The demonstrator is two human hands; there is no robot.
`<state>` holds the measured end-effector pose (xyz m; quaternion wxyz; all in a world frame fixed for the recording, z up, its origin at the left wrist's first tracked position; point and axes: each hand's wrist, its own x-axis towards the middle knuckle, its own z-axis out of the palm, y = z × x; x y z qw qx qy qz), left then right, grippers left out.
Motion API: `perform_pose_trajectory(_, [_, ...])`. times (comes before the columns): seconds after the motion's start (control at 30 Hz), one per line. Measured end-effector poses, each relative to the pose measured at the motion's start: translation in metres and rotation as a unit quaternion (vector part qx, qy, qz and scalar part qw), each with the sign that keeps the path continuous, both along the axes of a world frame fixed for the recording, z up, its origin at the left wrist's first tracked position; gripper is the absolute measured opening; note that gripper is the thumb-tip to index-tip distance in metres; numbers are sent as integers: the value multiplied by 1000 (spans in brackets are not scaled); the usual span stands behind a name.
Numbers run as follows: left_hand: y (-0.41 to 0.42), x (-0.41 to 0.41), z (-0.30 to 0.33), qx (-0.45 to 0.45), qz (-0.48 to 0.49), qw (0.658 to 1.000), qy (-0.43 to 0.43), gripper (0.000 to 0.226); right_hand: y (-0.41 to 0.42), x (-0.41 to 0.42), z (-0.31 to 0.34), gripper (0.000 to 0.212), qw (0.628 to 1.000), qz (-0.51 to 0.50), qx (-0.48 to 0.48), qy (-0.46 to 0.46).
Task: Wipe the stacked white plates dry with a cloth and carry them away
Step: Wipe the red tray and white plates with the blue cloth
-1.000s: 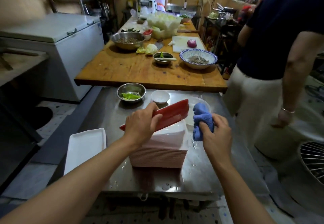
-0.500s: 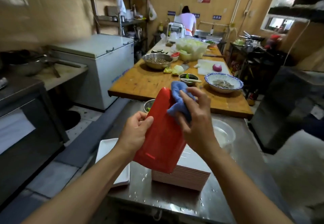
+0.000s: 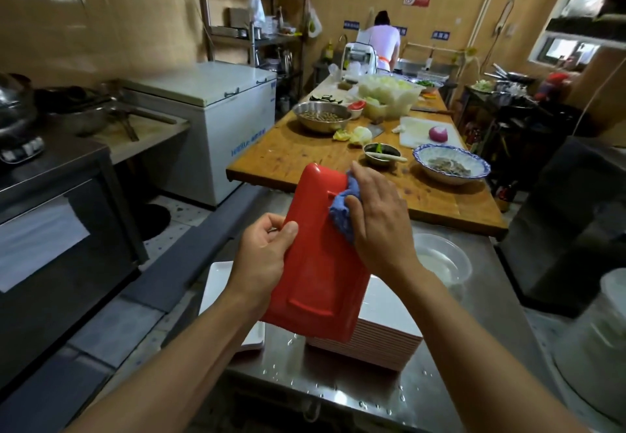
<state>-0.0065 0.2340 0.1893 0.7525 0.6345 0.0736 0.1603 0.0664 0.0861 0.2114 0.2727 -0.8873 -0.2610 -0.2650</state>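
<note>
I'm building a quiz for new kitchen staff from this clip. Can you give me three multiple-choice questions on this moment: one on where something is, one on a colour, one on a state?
1. Where is the stack of plates?
A. On the steel counter
B. On the wooden table
C. On the white freezer

2. What colour is the cloth?
A. Yellow
B. Blue
C. White

3. How is the red plate held?
A. Lying flat on the stack
B. Lying on the floor
C. Lifted and tilted, back side to the camera

Answers:
1 A: the stack stands on the wet steel counter, nearer than the wooden table.
2 B: the cloth under the right hand is blue.
3 C: the left hand grips its edge above the stack while the right hand presses the cloth on its red back.
</note>
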Motion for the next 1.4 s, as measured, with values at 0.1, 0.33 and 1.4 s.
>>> perform_pose_trajectory(0.1, [1,0,3,1,-1,1000,-2,9,-12,0,-7,54,996,-3,76,48])
perform_pose_trajectory(0.33, [-14,9,3,-72,6,997,-4,7,-4,-14,-15,62,970,-35,205,123])
perform_pose_trajectory(1.4, [29,38,42,205,-227,952,1,46,-57,-12,25,51,952,154,45,261])
